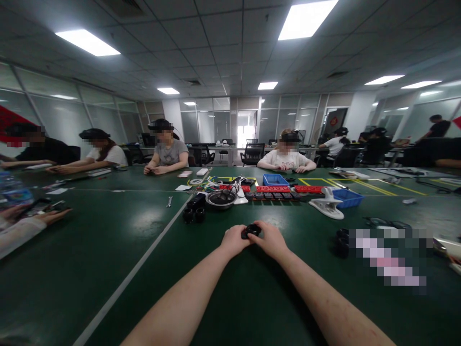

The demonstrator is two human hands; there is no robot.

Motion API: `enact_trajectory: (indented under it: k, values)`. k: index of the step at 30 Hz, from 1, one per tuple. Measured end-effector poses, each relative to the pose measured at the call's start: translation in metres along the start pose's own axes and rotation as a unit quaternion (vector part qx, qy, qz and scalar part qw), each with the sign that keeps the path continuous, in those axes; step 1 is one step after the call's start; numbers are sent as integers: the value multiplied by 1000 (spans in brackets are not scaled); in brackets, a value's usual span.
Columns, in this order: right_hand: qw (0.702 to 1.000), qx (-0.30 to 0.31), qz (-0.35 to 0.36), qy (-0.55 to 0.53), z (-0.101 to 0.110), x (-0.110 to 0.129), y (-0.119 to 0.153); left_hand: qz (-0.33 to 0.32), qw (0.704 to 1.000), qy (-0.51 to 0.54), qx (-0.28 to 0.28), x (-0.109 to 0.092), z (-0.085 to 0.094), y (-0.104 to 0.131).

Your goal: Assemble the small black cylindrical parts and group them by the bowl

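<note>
Over the green table [230, 298], both of my arms reach forward to one small, glossy black round part [253, 230]. My left hand [234, 239] grips its left side with fingers closed. On the other side, my right hand [271, 238] has its thumb at the front and its fingers curled around the top. The exact kind of part cannot be made out. A pair of similar black round pieces [193, 215] stands a little farther off to the left, in front of a black box-shaped piece [196, 200].
Beyond my hands lie a round metal bowl [220, 198] with cables, red strips [272, 189], a white clamp [327, 204] and blue bins [346, 197]. A wrench [169, 201] lies left. Co-workers sit around; one person's hands [46, 211] hold something at far left.
</note>
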State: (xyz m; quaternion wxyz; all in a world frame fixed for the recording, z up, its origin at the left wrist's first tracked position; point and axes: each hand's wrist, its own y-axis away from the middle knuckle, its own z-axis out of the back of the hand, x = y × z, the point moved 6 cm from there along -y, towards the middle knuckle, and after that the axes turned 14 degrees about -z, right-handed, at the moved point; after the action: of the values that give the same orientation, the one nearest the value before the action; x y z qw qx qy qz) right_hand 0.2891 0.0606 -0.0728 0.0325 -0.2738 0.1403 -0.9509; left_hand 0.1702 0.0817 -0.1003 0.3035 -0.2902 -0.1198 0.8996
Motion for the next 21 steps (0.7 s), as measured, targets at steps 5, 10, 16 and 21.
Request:
enact_trajectory:
  k: [5,10,16,21]
  values:
    - [998,-55,-21,-35,14,0,3,4,1000,-4,-1,-2,1,1]
    - [995,-80,-29,-57,17,-6,1,10,1000,2,2,0,-2,1]
    - [986,-84,-139,-30,7,-42,-13,14,1000,5,5,2,0,2]
    - [988,-14,-151,15,-7,-56,-17,44,999,-7,-4,6,5,3]
